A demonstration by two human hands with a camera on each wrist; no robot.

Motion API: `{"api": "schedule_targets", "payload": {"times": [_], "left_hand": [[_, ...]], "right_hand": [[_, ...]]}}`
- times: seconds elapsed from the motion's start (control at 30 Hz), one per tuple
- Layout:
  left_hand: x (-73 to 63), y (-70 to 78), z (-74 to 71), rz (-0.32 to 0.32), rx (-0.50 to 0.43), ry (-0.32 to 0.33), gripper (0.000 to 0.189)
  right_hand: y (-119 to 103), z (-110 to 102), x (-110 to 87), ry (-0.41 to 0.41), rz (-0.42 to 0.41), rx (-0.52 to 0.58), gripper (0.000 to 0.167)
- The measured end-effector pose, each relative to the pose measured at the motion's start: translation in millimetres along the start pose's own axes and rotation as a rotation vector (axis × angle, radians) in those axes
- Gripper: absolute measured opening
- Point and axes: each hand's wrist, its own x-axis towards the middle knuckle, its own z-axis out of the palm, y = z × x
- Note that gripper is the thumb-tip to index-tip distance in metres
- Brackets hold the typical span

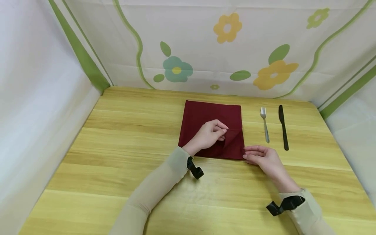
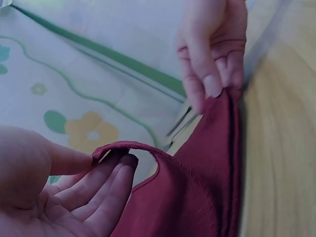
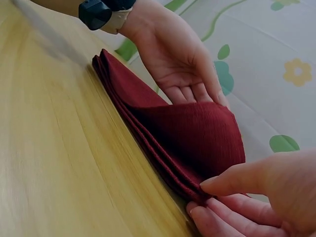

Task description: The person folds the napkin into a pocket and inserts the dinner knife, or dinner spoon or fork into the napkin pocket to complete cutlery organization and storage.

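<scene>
A dark red cloth napkin (image 1: 211, 114), folded in layers into a square, lies on the wooden table. My left hand (image 1: 210, 133) pinches the edge of its top layer between thumb and fingers, lifting that layer into a raised curve over the napkin. At the near right corner, my right hand (image 1: 262, 160) pinches the stacked layers between thumb and fingers. In the right wrist view, the folded edges of the napkin (image 3: 148, 143) show under the lifted flap, and the left hand (image 3: 177, 64) is partly behind it.
Right of the napkin, a fork (image 1: 265, 125) and a black knife (image 1: 283, 129) lie side by side on the table (image 1: 117, 147). A white curtain (image 1: 199, 39) with flowers hangs behind the table's far edge, and white cloth walls border both sides.
</scene>
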Motion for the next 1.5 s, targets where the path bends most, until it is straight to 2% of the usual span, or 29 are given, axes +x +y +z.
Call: {"api": "schedule_targets", "payload": {"times": [0.17, 0.47, 0.73, 1.2, 1.3, 1.5], "left_hand": [[0.9, 0.7, -19.8, 0.005, -0.07, 0.058, 0.018], [0.7, 5.0, -61.6, 0.014, -0.14, 0.191, 0.02], [12.0, -0.2, -90.7, -0.066, -0.156, 0.253, 0.024], [40.1, -9.3, -135.0, -0.219, -0.068, 0.313, 0.029], [48.5, -12.4, -139.0, -0.22, -0.055, 0.322, 0.029], [62.5, -17.8, -142.7, -0.205, 0.063, 0.338, 0.026]], "right_hand": [[-0.5, -3.1, -0.9, -0.012, 0.0, -0.001, 0.043], [0.4, -7.3, -2.7, -0.021, -0.018, -0.011, 0.042], [2.4, -8.9, -1.6, -0.023, -0.003, -0.011, 0.043], [3.0, -7.3, -2.4, -0.033, 0.015, -0.003, 0.044], [3.7, -7.5, -2.7, -0.033, 0.017, 0.003, 0.044], [5.3, -7.5, -2.3, -0.034, 0.002, 0.004, 0.042]]}}
